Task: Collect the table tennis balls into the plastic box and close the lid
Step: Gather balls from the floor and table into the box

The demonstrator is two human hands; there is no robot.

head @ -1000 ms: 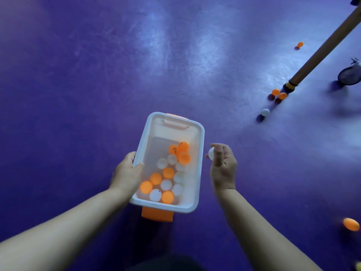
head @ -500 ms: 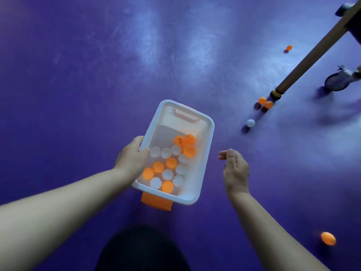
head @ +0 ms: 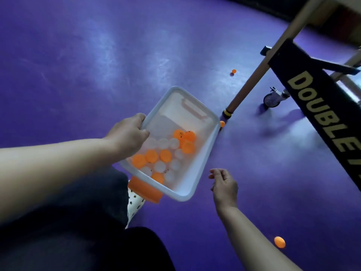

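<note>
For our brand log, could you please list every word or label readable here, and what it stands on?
"DOUBLE" in yellow letters on the black frame panel; the letters after it are cut off.
Dark specks on the balls in the box: too small to read.

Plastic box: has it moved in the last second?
Yes. The plastic box, gripped by the left hand, has travelled toward the table leg; its far corner now almost reaches the leg's foot, where before a wide gap lay between them.
</note>
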